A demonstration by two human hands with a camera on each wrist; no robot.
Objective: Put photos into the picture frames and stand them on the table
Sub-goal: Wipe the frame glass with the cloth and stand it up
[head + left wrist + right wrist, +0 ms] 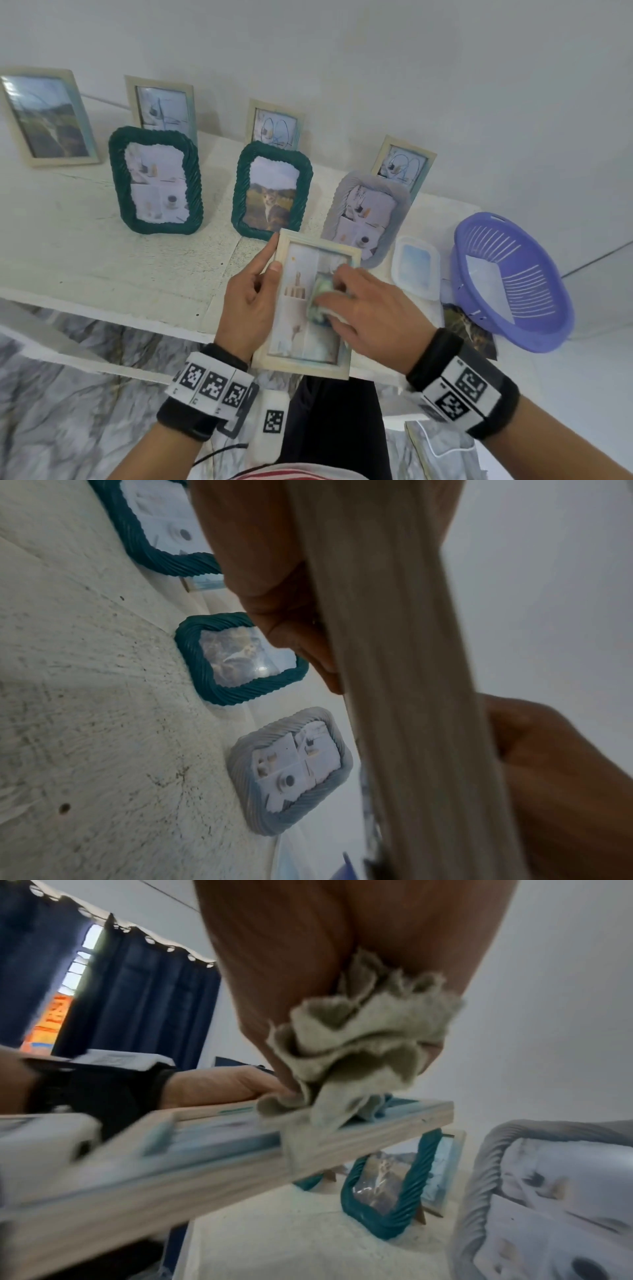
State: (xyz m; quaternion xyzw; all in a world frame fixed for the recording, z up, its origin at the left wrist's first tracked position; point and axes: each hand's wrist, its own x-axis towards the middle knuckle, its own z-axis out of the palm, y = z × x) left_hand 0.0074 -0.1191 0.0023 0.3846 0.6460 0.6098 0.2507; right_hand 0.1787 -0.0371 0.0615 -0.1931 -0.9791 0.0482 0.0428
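Gripping the pale wooden frame [310,305] along its left edge with the left hand [248,301], thumb over the front and fingers curled behind, and keeping it tilted face-up above the near edge of the table [85,246], likely so the glass is steadied for wiping. Bunching a small crumpled cloth [359,1039] under the curled fingers of the right hand [371,308] and pressing it onto the lower right of the glass, over the photo already inside. Standing in rows beyond both hands, seven filled frames, the nearest dark green frame [272,190] just past the fingertips, suggesting this one is being readied to join them.
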